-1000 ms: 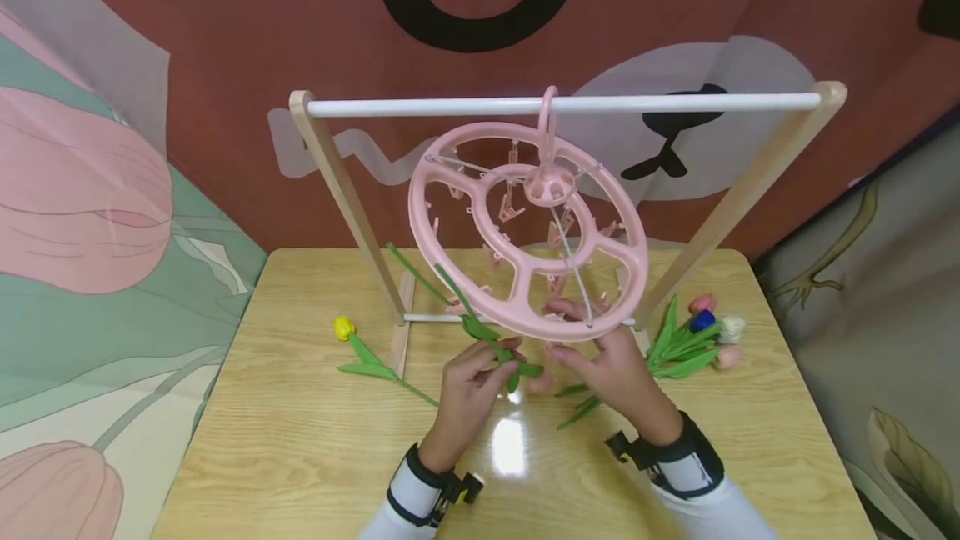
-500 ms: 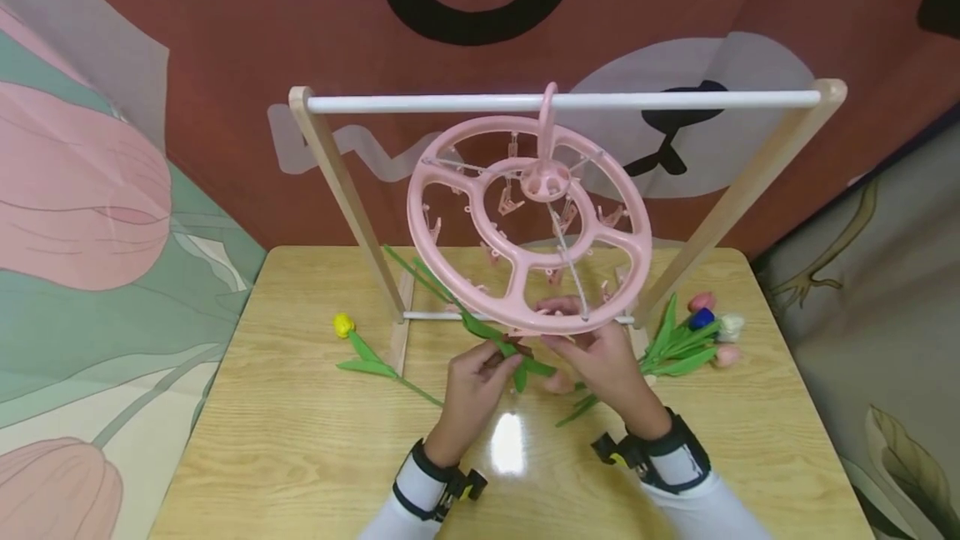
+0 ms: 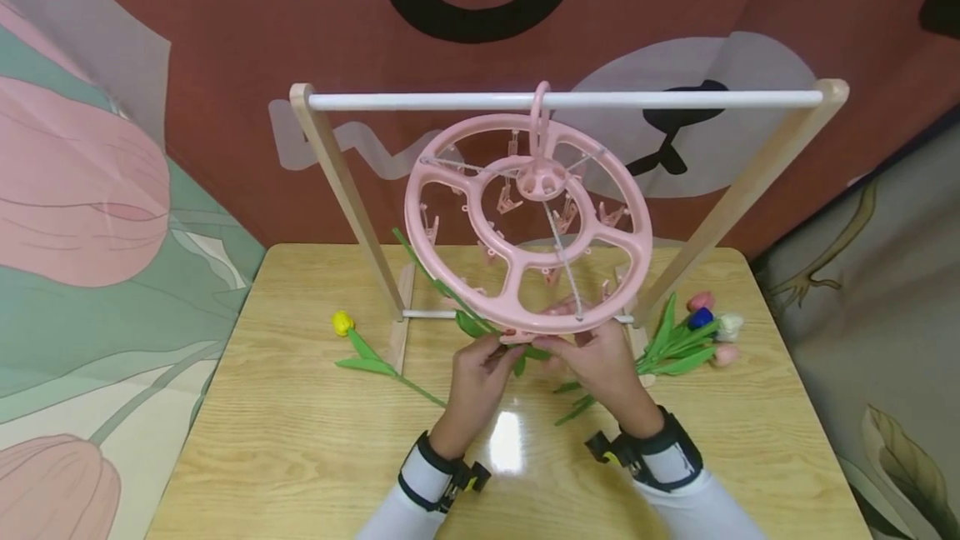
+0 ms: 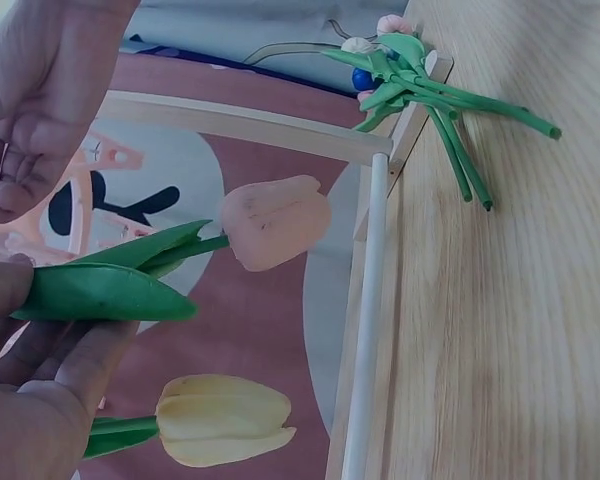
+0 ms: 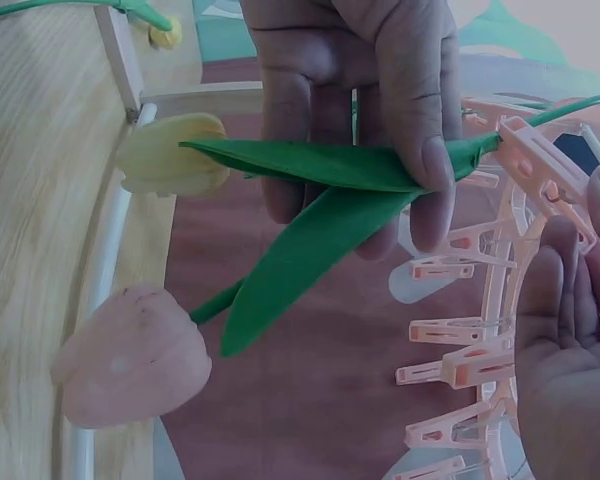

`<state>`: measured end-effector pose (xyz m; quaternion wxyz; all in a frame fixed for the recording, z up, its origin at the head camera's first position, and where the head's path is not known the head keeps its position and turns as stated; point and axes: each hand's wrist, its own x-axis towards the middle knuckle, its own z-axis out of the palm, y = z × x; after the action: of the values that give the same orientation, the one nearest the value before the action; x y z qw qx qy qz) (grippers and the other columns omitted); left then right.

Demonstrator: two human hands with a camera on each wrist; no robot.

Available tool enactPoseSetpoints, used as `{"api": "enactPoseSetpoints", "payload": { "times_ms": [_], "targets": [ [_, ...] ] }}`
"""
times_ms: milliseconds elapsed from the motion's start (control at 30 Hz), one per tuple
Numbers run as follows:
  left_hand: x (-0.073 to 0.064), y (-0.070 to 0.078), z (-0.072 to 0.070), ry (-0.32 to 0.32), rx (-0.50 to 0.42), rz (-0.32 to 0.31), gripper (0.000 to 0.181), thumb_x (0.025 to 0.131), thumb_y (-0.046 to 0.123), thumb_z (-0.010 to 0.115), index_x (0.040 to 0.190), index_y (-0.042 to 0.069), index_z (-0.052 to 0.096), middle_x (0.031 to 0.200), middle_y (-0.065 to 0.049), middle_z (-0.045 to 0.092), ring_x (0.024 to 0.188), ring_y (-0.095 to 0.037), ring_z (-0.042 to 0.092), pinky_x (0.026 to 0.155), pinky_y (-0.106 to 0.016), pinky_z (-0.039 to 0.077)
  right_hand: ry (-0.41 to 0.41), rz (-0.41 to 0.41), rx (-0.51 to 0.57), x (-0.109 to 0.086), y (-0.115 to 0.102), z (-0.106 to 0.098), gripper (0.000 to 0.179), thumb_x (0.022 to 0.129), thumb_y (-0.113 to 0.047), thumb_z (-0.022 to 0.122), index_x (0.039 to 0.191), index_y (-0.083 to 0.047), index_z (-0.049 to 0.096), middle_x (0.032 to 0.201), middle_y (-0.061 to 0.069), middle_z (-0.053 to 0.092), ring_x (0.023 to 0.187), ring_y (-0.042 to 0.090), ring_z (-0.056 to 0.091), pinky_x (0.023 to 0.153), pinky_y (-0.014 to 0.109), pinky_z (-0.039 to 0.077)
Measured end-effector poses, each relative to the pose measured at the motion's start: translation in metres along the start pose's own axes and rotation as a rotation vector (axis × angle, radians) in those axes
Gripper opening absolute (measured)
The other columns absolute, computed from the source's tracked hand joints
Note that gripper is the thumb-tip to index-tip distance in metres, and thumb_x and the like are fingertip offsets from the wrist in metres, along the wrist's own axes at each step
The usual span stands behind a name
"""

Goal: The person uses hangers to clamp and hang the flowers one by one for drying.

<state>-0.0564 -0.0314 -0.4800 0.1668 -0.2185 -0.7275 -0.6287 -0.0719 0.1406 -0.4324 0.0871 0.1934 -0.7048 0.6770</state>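
A round pink clip hanger (image 3: 525, 319) hangs tilted from the rack's white bar. Below its near rim, my left hand (image 3: 480, 377) pinches a pale pink tulip (image 4: 278, 222) by its leafy stem, bloom downward. My right hand (image 3: 600, 369) grips a pink clothespin (image 5: 550, 180) of the hanger. In the right wrist view, that clothespin's tip meets the green stem just beyond my left fingers; whether it has closed round the stem I cannot tell. A pale yellow tulip (image 4: 225, 420) hangs close by, its attachment hidden.
A wooden rack (image 3: 348, 198) straddles the work, with a low white rail (image 4: 370, 310) behind the hands. One yellow tulip (image 3: 342, 323) lies on the table at left. Several tulips (image 3: 682, 348) lie bunched at right. More clothespins (image 5: 445, 430) dangle from the hanger.
My left hand has risen slightly toward the rim, bringing the pink tulip's stem to the clothespin. My right hand has shifted slightly left, and the two hands are now closer together. The hanger has swung slightly.
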Motion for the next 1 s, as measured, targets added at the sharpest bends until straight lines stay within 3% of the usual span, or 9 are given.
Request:
{"api": "enactPoseSetpoints", "payload": {
  "times_ms": [133, 267, 467, 667, 767, 1000],
  "targets": [
    [-0.005, -0.019, 0.003, -0.006, -0.013, -0.027, 0.020, 0.089, 0.004, 0.066, 0.108, -0.002, 0.069, 0.093, -0.018, 0.072, 0.073, -0.025, 0.069, 0.063, -0.034, 0.065, 0.013, -0.013, 0.000, 0.000, 0.002, 0.001, 0.037, 0.071, 0.013, 0.077, 0.104, 0.013, 0.062, 0.099, -0.009, 0.071, 0.094, 0.014, 0.067, 0.086, 0.021, 0.058],
    [-0.006, -0.021, 0.004, -0.018, -0.022, -0.033, 0.022, 0.091, 0.008, 0.065, 0.111, -0.001, 0.069, 0.099, -0.018, 0.073, 0.081, -0.023, 0.070, 0.068, -0.030, 0.065, 0.014, -0.026, 0.026, 0.000, 0.003, 0.002, 0.036, 0.071, 0.015, 0.076, 0.104, 0.012, 0.062, 0.100, -0.006, 0.071, 0.096, 0.016, 0.066, 0.088, 0.022, 0.057],
    [-0.001, -0.011, 0.002, -0.024, -0.016, -0.023, 0.020, 0.087, -0.003, 0.066, 0.107, -0.005, 0.068, 0.092, -0.020, 0.071, 0.073, -0.028, 0.069, 0.062, -0.032, 0.064, -0.014, -0.030, 0.034, 0.001, 0.003, 0.003, 0.036, 0.073, 0.016, 0.074, 0.106, 0.010, 0.062, 0.104, -0.005, 0.071, 0.098, 0.016, 0.066, 0.087, 0.021, 0.058],
    [0.006, 0.007, -0.005, -0.036, -0.025, -0.042, 0.021, 0.086, -0.010, 0.066, 0.106, -0.008, 0.067, 0.095, -0.024, 0.072, 0.080, -0.033, 0.071, 0.071, -0.033, 0.065, -0.075, -0.008, -0.019, 0.000, 0.007, 0.001, 0.047, 0.076, 0.012, 0.073, 0.121, 0.006, 0.059, 0.116, 0.022, 0.066, 0.112, 0.019, 0.059, 0.098, 0.021, 0.052],
    [0.007, 0.009, -0.008, -0.021, -0.033, -0.049, 0.020, 0.086, -0.010, 0.065, 0.105, -0.008, 0.067, 0.089, -0.024, 0.071, 0.075, -0.033, 0.070, 0.069, -0.035, 0.065, -0.119, 0.014, -0.097, -0.007, 0.012, -0.004, 0.053, 0.078, 0.005, 0.074, 0.128, 0.000, 0.057, 0.124, 0.025, 0.063, 0.119, 0.021, 0.057, 0.104, 0.024, 0.049],
    [0.002, 0.002, -0.016, 0.035, -0.022, -0.070, 0.022, 0.085, -0.010, 0.066, 0.106, -0.006, 0.068, 0.083, -0.023, 0.070, 0.063, -0.031, 0.062, 0.055, -0.033, 0.061, -0.155, 0.053, -0.307, -0.028, 0.027, -0.026, 0.033, 0.082, -0.006, 0.075, 0.114, -0.009, 0.066, 0.096, 0.011, 0.071, 0.088, 0.025, 0.065, 0.077, 0.036, 0.060]
  ]
}}
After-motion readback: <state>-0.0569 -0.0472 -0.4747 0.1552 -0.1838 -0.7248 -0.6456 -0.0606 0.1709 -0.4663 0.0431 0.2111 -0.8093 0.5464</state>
